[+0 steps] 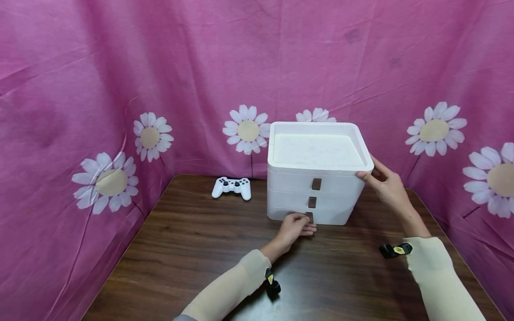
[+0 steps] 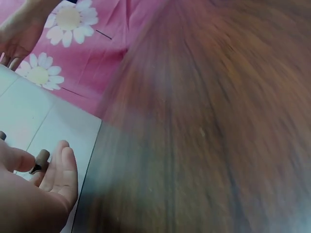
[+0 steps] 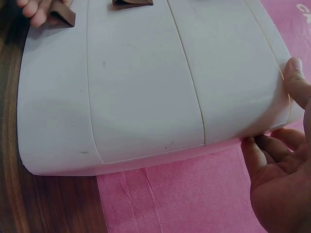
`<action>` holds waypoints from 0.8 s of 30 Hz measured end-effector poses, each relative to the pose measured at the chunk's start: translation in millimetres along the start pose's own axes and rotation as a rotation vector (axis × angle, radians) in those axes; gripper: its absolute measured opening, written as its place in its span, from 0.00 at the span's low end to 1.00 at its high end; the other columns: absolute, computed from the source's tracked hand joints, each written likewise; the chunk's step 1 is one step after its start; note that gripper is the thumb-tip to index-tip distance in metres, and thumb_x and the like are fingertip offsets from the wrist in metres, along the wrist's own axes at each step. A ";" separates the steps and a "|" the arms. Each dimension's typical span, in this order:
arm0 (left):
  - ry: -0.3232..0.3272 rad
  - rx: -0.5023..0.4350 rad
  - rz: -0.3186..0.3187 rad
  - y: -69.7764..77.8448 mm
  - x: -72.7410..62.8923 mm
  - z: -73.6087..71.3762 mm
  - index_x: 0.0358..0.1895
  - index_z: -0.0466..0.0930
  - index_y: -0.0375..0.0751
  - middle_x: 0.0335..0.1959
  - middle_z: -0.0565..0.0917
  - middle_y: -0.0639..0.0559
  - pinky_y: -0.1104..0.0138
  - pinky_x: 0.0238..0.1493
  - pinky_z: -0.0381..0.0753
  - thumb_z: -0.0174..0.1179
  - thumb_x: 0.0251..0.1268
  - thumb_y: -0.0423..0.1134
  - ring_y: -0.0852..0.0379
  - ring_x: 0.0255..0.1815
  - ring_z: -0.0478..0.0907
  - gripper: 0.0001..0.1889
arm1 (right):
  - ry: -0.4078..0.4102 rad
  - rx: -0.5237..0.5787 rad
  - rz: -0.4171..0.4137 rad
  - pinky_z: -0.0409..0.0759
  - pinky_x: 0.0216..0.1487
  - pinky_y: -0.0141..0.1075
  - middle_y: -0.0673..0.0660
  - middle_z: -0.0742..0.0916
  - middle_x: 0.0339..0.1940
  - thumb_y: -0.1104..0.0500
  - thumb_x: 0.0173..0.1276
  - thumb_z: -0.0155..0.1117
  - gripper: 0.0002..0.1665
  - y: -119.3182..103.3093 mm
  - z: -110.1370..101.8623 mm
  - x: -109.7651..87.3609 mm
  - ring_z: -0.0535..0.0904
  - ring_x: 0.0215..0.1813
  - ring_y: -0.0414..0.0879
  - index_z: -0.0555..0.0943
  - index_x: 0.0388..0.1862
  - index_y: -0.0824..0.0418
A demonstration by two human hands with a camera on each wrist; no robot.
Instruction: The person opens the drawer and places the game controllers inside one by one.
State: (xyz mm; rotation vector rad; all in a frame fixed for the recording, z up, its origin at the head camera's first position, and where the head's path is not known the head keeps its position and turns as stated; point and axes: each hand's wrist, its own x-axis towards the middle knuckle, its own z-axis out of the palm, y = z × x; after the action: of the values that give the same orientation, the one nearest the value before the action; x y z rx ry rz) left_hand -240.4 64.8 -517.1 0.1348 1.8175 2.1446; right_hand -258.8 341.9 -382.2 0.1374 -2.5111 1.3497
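Observation:
A white three-drawer plastic storage box (image 1: 289, 180) stands on the table, all drawers closed, each with a brown pull tab. At the lowest tab (image 1: 309, 216), my left hand (image 1: 294, 229) pinches with thumb and index finger; the other fingers extend beneath it. The left wrist view shows that tab (image 2: 43, 156) between the thumb and fingers of the left hand (image 2: 41, 189). My right hand (image 1: 388, 189) holds the box's upper right front corner, thumb on the front and fingers along the side. In the right wrist view, the right hand (image 3: 282, 179) grips the same corner.
A white game controller (image 1: 231, 188) lies on the brown wooden table (image 1: 192, 249), left of the box. A pink curtain (image 1: 209, 67) with white daisies hangs behind and at both sides. The box's top is a shallow rimmed tray (image 1: 317, 149).

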 end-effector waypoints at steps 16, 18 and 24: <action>-0.071 0.085 -0.060 2.0 10.2 9.1 0.50 0.79 0.16 0.19 0.77 0.55 0.73 0.20 0.77 0.47 0.85 0.41 0.63 0.16 0.75 0.24 | 0.000 -0.003 0.007 0.73 0.49 0.11 0.73 0.73 0.78 0.47 0.78 0.68 0.45 -0.7 -1.4 0.0 0.73 0.57 0.17 0.58 0.87 0.45; -0.060 0.093 -0.050 1.2 10.3 8.0 0.49 0.80 0.17 0.19 0.76 0.55 0.74 0.20 0.77 0.49 0.84 0.40 0.63 0.16 0.74 0.22 | -0.001 -0.008 0.010 0.73 0.49 0.11 0.73 0.73 0.79 0.46 0.78 0.68 0.45 -0.3 -1.3 0.0 0.73 0.58 0.17 0.58 0.87 0.45; -0.005 0.122 -0.019 0.2 7.2 5.2 0.40 0.85 0.24 0.18 0.76 0.56 0.75 0.20 0.75 0.54 0.78 0.39 0.64 0.16 0.72 0.18 | -0.003 -0.008 0.012 0.73 0.49 0.11 0.72 0.72 0.79 0.47 0.79 0.67 0.45 0.2 -1.0 -0.1 0.72 0.58 0.18 0.57 0.87 0.44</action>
State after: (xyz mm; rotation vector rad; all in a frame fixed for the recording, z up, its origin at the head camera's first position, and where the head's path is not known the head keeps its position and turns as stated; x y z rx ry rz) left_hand -245.8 71.9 -517.0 0.1506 1.9387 2.0188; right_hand -258.5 342.8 -381.8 0.1230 -2.5234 1.3447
